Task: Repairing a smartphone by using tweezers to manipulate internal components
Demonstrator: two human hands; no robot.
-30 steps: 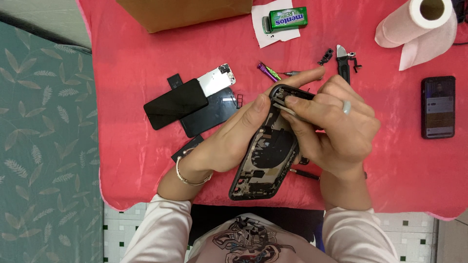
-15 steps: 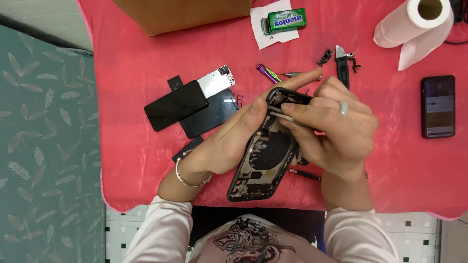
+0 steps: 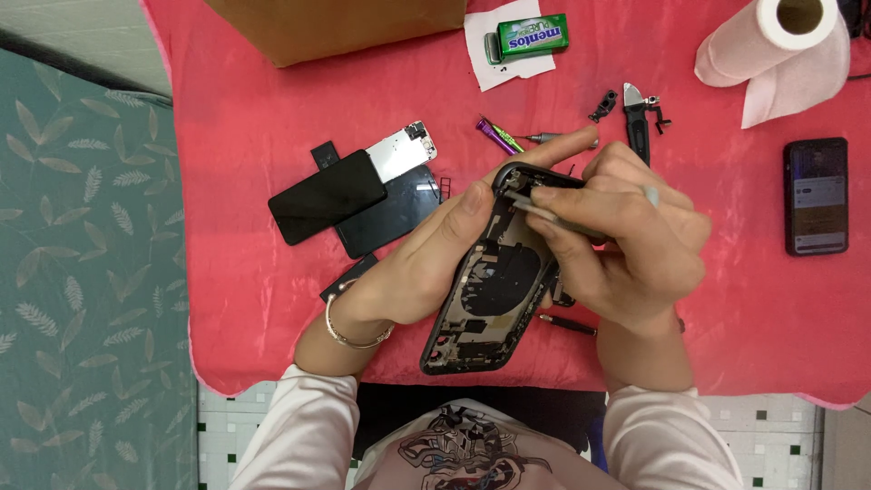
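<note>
Head view: the opened phone housing (image 3: pixel 494 281) is cradled from beneath by the left hand (image 3: pixel 426 263), fingers wrapped round its left edge and thumb pressed on the rim, above the near edge of the red cloth (image 3: pixel 245 136). The right hand (image 3: pixel 626 240) is closed in a pinch on slim metal tweezers (image 3: pixel 544 210), whose tips are set at the housing's far corner. For the step to be done well, the housing is best kept steady and the tips guided lightly, so that nothing small is flicked away. Left of the hands, a detached dark screen (image 3: pixel 327 196) and a metal-backed plate (image 3: pixel 402 151) are laid. Farther off, a purple-handled driver (image 3: pixel 495 135), small black parts (image 3: pixel 635 118), a green packet (image 3: pixel 531 36), a paper roll (image 3: pixel 771 41) and a second phone (image 3: pixel 816 195) are seen.
</note>
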